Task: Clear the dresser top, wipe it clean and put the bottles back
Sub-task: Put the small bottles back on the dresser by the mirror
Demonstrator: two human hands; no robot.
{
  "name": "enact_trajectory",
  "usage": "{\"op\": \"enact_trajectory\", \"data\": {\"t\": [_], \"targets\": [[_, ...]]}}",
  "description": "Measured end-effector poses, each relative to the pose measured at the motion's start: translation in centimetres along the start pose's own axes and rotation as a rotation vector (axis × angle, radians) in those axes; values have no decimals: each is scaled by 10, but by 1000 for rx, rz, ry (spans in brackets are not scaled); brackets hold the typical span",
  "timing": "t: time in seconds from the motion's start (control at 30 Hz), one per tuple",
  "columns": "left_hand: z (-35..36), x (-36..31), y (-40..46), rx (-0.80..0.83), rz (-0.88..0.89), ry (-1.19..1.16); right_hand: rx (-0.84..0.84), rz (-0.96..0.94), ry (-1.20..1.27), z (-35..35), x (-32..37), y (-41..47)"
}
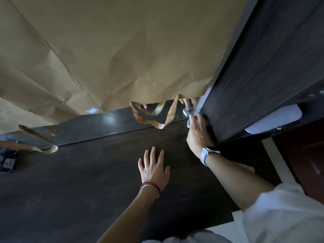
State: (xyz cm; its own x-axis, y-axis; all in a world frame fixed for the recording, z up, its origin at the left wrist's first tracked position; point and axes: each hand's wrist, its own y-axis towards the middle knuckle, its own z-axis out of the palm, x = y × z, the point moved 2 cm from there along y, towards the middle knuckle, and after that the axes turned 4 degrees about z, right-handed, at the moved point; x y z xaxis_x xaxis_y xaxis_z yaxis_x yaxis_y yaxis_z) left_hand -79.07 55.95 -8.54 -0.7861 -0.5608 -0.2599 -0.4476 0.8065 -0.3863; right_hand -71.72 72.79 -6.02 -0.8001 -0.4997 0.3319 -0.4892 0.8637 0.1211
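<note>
The dark wooden dresser top [87, 172] fills the lower half of the view. My left hand [154, 167] lies flat on it with fingers spread, a red bead bracelet on the wrist. My right hand [198, 132] reaches to the back right corner and grips a small clear bottle with a silvery cap [189, 118], right against the dark cabinet side. The bottle and my fingers are mirrored in the glass behind. Most of the bottle is hidden by my fingers.
Brown paper [114, 50] covers the mirror [108, 123] above the dresser, with loose tape strips [163, 118] hanging down. A tall dark cabinet [263, 67] stands at the right. A small dark item [7, 162] sits at the far left edge.
</note>
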Motion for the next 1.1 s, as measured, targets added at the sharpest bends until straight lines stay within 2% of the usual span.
{"op": "enact_trajectory", "data": {"t": [0.1, 0.2, 0.37, 0.53, 0.7, 0.77, 0.83, 0.93, 1.0, 1.1], "targets": [[-4, -2, -2, -38, 41, -14, -58, 28, 173, -13, 7, -35], [-7, -12, -11, -134, 131, -42, -30, 44, 284, -23, -9, -96], [-11, -58, -24, -214, 384, -99, 19, 319, 256, -51, -72, -168], [-19, -121, -29, -345, 587, -307, -103, 402, 308, -104, -126, -146], [-20, -187, -38, -484, 662, -436, -270, 249, 364, -145, -176, -96], [-17, -218, -35, -534, 587, -476, -312, 200, 390, -156, -195, -71], [-15, -243, -27, -575, 423, -495, -297, 204, 414, -162, -208, -45], [-21, -275, -12, -570, 98, -546, -111, 300, 527, -157, -217, -7], [-31, -288, 1, -530, -29, -572, 29, 409, 614, -147, -217, 9], [-43, -290, 20, -413, -245, -741, 93, 466, 674, -141, -220, 13]]}}
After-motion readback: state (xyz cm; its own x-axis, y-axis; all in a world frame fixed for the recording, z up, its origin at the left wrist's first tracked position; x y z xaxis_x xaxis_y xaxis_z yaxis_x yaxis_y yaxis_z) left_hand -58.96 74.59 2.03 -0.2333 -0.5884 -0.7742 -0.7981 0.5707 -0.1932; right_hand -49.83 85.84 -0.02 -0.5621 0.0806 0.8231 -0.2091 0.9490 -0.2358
